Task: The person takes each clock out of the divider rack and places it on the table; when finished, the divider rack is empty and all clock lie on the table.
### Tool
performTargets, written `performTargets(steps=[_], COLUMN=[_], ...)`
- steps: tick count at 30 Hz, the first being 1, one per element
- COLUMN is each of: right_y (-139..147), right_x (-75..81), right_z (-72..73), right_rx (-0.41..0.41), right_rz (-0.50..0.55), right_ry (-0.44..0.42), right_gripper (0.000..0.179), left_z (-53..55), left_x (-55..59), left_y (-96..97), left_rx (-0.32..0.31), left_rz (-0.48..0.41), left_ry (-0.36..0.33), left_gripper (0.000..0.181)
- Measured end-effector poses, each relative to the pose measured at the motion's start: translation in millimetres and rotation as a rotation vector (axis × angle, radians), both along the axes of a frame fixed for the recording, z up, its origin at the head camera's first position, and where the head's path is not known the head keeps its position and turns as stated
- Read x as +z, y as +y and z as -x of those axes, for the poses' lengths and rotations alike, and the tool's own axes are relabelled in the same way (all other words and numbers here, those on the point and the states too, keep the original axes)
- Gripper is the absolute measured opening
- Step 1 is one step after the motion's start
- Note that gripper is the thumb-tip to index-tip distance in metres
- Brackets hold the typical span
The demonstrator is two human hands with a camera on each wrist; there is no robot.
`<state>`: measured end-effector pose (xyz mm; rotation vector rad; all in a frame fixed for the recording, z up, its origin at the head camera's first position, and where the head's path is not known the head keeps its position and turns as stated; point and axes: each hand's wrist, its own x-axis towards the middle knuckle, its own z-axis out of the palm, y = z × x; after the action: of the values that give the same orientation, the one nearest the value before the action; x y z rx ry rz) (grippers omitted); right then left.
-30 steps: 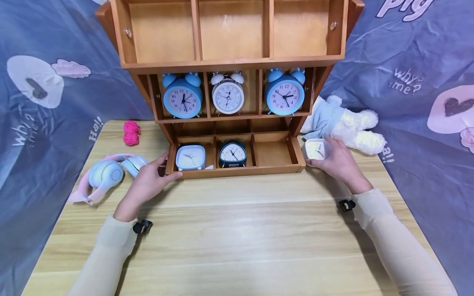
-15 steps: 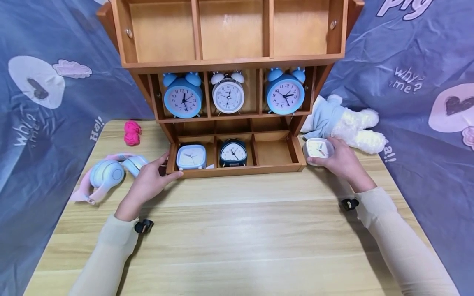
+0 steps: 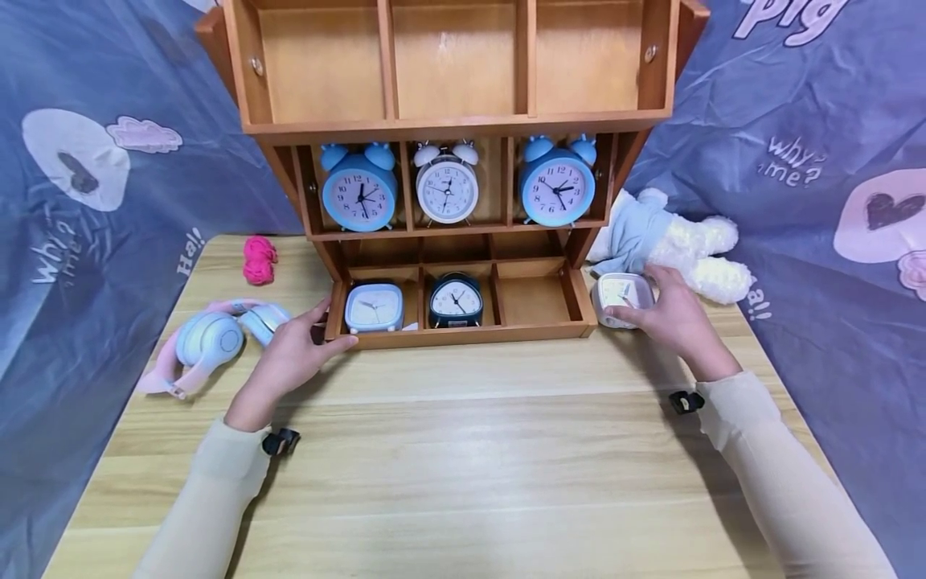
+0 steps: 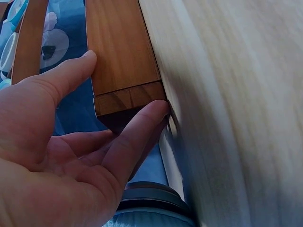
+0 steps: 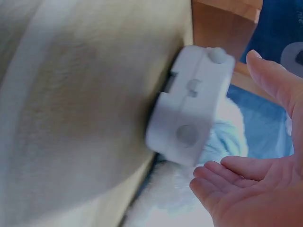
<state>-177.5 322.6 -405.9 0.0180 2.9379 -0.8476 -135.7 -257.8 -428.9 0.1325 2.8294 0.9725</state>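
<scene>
The right hand (image 3: pixel 673 318) stands wide around the white clock (image 3: pixel 615 291), thumb well apart from the fingers; in the right wrist view its thumb tip is clear of the casing, while the fingertips come right up to one edge. Whether they touch it, I cannot tell. The clock lies face up on the surface (image 3: pixel 470 450), just beside the right end of the shelf (image 3: pixel 470 334), with small round feet on the side turned to the wrist camera.

The left hand (image 3: pixel 289 354) holds the shelf's lower left corner, its thumb on the front lip and its other fingers at the end.

In the bottom row, a pale blue clock (image 3: pixel 373 308) sits in the left compartment and a green clock (image 3: pixel 455 301) in the middle one. The row above has two blue bell clocks, one at left (image 3: pixel 358 195) and one at right (image 3: pixel 558 190), with a white bell clock (image 3: pixel 447 191) between them.

Headphones (image 3: pixel 206 338) lie near the left hand, and a pink bundle (image 3: pixel 258 260) farther back. A plush toy (image 3: pixel 694 245) lies behind the right hand. Printed blue cloth (image 3: pixel 810 209) hangs around the surface.
</scene>
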Motion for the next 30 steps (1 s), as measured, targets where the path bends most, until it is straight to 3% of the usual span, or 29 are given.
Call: performTargets(steps=[6, 14, 23, 30], right_y=[-15.1, -56.4, -114.8, -149.1], right_x=[14.2, 24.0, 18.6, 14.8], right_z=[-7.8, -15.7, -8.4, -5.4], right_rx=[-0.001, 0.092, 0.196, 0.225], right_rz=[0.037, 0.096, 0.164, 0.179], right_ry=[0.045, 0.128, 0.061, 0.051], right_gripper=[0.122, 0.110, 0.104, 0.100], left_z=[-1.9, -1.1, -2.5, 0.3], left_x=[2.7, 3.3, 0.5, -0.8], left_y=[1.5, 0.8, -4.3, -0.5], left_rx=[-0.008, -0.012, -0.004, -0.014], left_rz=[-0.004, -0.016, 0.007, -0.008], left_ry=[-0.002, -0.006, -0.003, 0.002], left_gripper=[0.096, 0.097, 0.097, 0.097])
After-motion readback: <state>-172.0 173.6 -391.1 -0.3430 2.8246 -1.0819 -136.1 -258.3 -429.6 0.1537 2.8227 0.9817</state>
